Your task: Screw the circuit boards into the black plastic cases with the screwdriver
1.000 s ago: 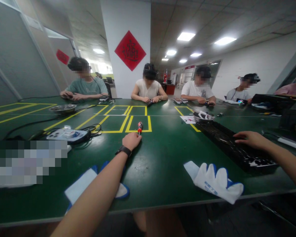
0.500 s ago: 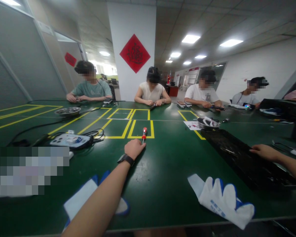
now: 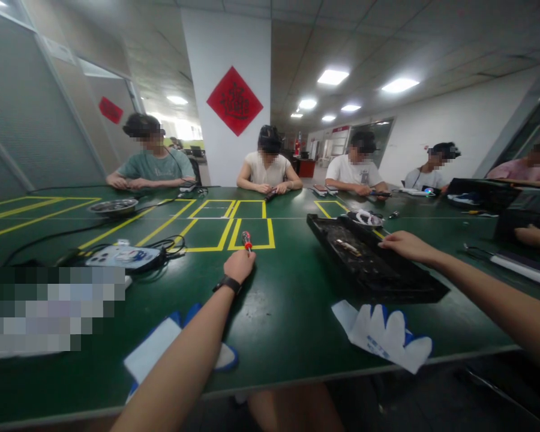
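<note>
My left hand [image 3: 239,265] is closed around the shaft end of a screwdriver [image 3: 246,240] with a red and clear handle pointing away from me. On the right, my right hand [image 3: 407,247] pinches the far right edge of a black rectangular plastic casing [image 3: 387,279]. The casing looks slightly tilted, and its hollow inside faces up with a small pale metallic piece [image 3: 348,247] in it. One white and blue work glove [image 3: 155,348] lies partly under my left forearm. Another glove [image 3: 387,336] rests just in front of the casing, near the table edge.
Yellow tape rectangles [image 3: 252,247] mark the green table. A phone [image 3: 123,257] with cables lies at left, a metal bowl [image 3: 113,207] behind it. Another bowl [image 3: 364,219] stands behind the casing. Several people sit opposite; another person's hand [image 3: 537,237] shows at far right.
The black casing has shifted left and its edge is raised, with my right hand moving along with it. My left hand still grips the screwdriver. The view has turned slightly right.
</note>
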A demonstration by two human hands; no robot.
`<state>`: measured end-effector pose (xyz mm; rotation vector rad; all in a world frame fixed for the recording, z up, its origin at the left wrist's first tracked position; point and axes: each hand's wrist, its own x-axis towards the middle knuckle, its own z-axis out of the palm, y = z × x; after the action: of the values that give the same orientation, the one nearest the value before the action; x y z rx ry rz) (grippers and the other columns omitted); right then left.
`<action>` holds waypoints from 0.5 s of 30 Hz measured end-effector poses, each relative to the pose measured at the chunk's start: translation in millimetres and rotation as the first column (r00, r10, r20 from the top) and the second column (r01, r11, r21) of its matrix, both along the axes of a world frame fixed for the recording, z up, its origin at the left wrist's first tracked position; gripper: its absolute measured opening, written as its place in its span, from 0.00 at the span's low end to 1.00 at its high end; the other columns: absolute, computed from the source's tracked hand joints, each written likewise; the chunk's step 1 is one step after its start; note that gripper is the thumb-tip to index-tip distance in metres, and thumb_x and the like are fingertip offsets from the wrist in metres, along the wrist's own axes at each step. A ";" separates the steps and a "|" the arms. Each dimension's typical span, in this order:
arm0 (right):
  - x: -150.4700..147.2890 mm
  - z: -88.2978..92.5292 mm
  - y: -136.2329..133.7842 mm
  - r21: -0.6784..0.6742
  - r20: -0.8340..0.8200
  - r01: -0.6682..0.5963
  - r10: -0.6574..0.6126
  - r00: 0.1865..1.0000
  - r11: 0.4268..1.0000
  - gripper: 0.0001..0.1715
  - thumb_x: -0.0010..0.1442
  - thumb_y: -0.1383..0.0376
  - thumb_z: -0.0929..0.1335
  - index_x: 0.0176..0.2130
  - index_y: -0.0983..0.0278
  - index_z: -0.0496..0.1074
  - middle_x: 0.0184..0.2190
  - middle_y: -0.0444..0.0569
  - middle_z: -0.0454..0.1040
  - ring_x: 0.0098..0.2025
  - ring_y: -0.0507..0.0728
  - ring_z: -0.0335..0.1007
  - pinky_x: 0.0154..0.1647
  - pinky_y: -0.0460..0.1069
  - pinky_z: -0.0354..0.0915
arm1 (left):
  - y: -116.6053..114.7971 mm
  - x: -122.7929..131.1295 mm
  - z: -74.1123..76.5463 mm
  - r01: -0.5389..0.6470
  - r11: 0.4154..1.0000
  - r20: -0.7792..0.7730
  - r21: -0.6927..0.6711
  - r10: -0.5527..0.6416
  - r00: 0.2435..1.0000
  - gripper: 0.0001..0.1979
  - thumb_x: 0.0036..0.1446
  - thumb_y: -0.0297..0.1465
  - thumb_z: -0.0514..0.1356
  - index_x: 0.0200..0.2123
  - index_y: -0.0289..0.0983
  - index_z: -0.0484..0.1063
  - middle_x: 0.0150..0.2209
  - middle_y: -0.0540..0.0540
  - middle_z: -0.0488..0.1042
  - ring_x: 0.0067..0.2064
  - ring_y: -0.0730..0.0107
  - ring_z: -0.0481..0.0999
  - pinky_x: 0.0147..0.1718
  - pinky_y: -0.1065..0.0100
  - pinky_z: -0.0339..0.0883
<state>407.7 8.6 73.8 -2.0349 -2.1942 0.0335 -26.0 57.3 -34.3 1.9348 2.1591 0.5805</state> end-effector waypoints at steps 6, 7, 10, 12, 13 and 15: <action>-118.4 -50.1 38.8 0.076 -0.061 -0.075 0.080 0.995 0.994 0.19 0.55 0.58 0.61 0.23 0.64 0.72 0.23 0.45 0.73 0.30 0.54 0.67 0.29 0.45 0.54 | -0.4 -6.1 7.7 -0.043 0.998 0.029 0.046 0.042 0.999 0.25 0.60 0.39 0.39 0.31 0.36 0.73 0.35 0.40 0.76 0.37 0.65 0.74 0.30 0.71 0.60; -133.4 -58.8 42.8 0.088 -0.069 -0.076 0.082 0.994 0.993 0.18 0.56 0.59 0.60 0.23 0.63 0.72 0.25 0.46 0.74 0.31 0.54 0.67 0.29 0.45 0.54 | -1.3 -6.5 8.9 -0.073 0.994 0.022 0.078 0.072 0.997 0.25 0.61 0.39 0.38 0.33 0.36 0.72 0.36 0.40 0.75 0.37 0.64 0.74 0.30 0.71 0.60; -167.7 -78.6 48.7 0.112 -0.089 -0.056 0.066 0.994 0.992 0.16 0.56 0.61 0.60 0.25 0.62 0.72 0.27 0.46 0.75 0.32 0.55 0.68 0.29 0.46 0.54 | -4.9 -6.1 12.4 -0.142 0.965 -0.007 0.220 0.147 0.989 0.25 0.61 0.39 0.36 0.35 0.36 0.71 0.36 0.40 0.75 0.37 0.63 0.73 0.30 0.69 0.58; -181.1 -86.6 50.2 0.110 -0.098 -0.042 0.053 0.994 0.993 0.15 0.56 0.63 0.60 0.26 0.62 0.73 0.28 0.47 0.76 0.32 0.55 0.69 0.29 0.46 0.54 | -7.0 -4.4 14.4 -0.141 0.945 -0.024 0.294 0.155 0.988 0.25 0.62 0.40 0.36 0.35 0.37 0.70 0.34 0.41 0.75 0.36 0.63 0.73 0.29 0.69 0.57; -185.6 -89.5 50.8 0.106 -0.104 -0.035 0.046 0.994 0.994 0.14 0.56 0.63 0.61 0.26 0.62 0.73 0.28 0.48 0.76 0.32 0.55 0.69 0.29 0.46 0.55 | -7.7 -3.2 15.1 -0.133 0.940 -0.031 0.315 0.151 0.988 0.25 0.62 0.40 0.36 0.35 0.37 0.70 0.34 0.41 0.75 0.35 0.64 0.73 0.28 0.69 0.56; -191.7 -94.1 52.4 0.101 -0.117 -0.010 0.022 0.993 0.995 0.14 0.56 0.64 0.61 0.28 0.64 0.73 0.30 0.52 0.76 0.33 0.57 0.71 0.30 0.46 0.56 | -8.4 -1.2 15.7 -0.118 0.935 -0.040 0.335 0.140 0.989 0.25 0.62 0.40 0.36 0.35 0.37 0.69 0.33 0.41 0.74 0.35 0.64 0.73 0.28 0.70 0.55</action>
<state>216.0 61.0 -20.3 -1.9115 -2.0975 0.0436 -27.2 48.9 -18.5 2.0007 2.3692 0.9762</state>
